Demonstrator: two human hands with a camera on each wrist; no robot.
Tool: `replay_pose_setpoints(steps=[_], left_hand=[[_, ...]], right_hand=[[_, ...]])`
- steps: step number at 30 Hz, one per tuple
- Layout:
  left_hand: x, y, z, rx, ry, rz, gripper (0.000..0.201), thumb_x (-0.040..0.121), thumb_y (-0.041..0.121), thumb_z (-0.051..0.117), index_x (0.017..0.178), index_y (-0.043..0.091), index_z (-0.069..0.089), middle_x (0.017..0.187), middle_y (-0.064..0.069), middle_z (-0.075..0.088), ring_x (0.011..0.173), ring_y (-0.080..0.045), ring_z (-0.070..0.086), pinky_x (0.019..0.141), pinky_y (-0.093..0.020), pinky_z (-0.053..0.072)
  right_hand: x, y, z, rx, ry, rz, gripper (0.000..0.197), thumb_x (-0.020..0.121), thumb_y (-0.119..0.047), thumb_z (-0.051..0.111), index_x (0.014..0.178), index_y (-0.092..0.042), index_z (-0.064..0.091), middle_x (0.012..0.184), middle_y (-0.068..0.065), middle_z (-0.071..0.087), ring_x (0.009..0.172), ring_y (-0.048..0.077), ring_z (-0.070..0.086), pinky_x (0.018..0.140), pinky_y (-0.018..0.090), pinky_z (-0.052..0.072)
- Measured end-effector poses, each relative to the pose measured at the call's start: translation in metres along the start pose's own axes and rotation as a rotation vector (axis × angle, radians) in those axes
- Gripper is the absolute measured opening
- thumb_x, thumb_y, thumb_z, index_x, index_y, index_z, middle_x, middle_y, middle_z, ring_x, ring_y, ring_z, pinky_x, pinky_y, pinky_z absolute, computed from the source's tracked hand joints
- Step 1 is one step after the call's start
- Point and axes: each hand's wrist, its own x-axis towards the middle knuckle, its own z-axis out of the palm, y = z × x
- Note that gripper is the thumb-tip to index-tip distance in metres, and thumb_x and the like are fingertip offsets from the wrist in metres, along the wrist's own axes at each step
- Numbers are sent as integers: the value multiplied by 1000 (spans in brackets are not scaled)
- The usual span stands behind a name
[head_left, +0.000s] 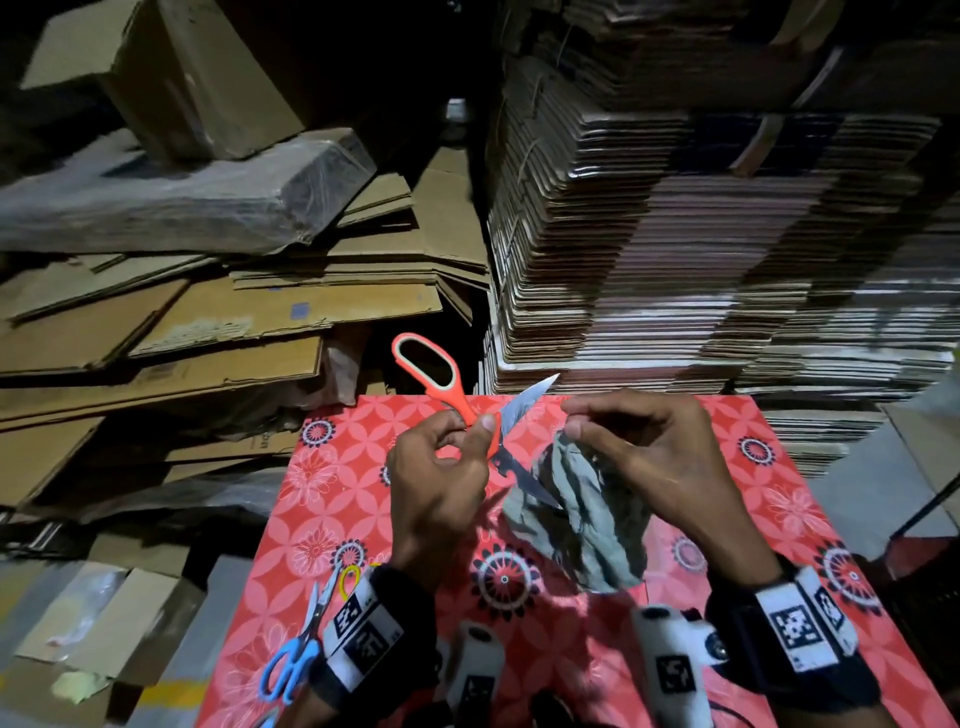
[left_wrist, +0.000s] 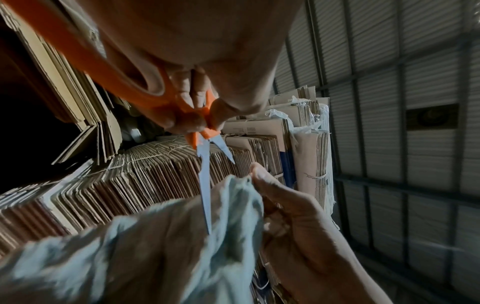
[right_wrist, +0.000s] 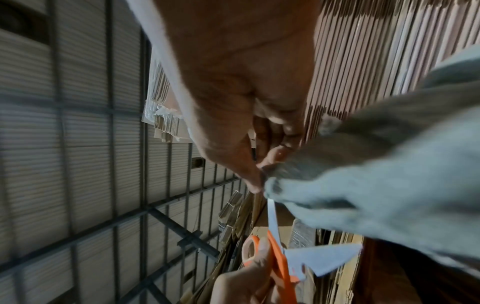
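My left hand (head_left: 457, 447) grips orange-handled scissors (head_left: 447, 384) near the pivot, blades spread wide; one blade (head_left: 530, 400) points up and right, the other (head_left: 535, 486) lies against a grey cloth (head_left: 582, 519). My right hand (head_left: 597, 421) pinches the cloth's top corner between thumb and fingers, so it hangs over the red patterned table (head_left: 322, 499). In the left wrist view the scissors (left_wrist: 182, 107) send a long blade (left_wrist: 205, 185) down across the cloth (left_wrist: 155, 236). In the right wrist view, fingers (right_wrist: 249, 170) pinch the cloth (right_wrist: 376, 185) above the scissors (right_wrist: 280, 263).
Blue-handled scissors (head_left: 293, 654) and a yellow-handled pair (head_left: 349, 577) lie at the table's near left. Loose flattened cardboard (head_left: 208, 322) piles up to the left; a tall stack of bundled cardboard sheets (head_left: 701, 249) stands behind the table. A corrugated metal wall (left_wrist: 415, 123) shows in the wrist views.
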Motion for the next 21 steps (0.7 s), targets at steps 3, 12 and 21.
replay_pose_setpoints(steps=[3,12,21], left_hand=[[1,-1,-1,-1,-2,-7,55,92,49,67,73,0,51,61,-26,42,48,-20,39,46,-45,35],[-2,-2,0,165,24,-12,45,87,56,65,70,17,52,55,0,57,43,-25,55,47,-43,45],[-8,1,9,171,20,42,39,96,41,71,70,16,56,57,7,52,36,-7,41,48,-23,28]], right_hand=[[4,4,-2,-28,-26,44,23,83,-2,84,96,-21,83,87,-2,81,86,12,77,80,23,59],[0,-6,15,95,127,-73,31,75,5,87,95,-18,81,86,7,79,77,12,72,75,21,59],[-10,17,62,-105,499,-336,15,82,-11,88,92,-19,80,84,-6,73,74,12,71,68,34,60]])
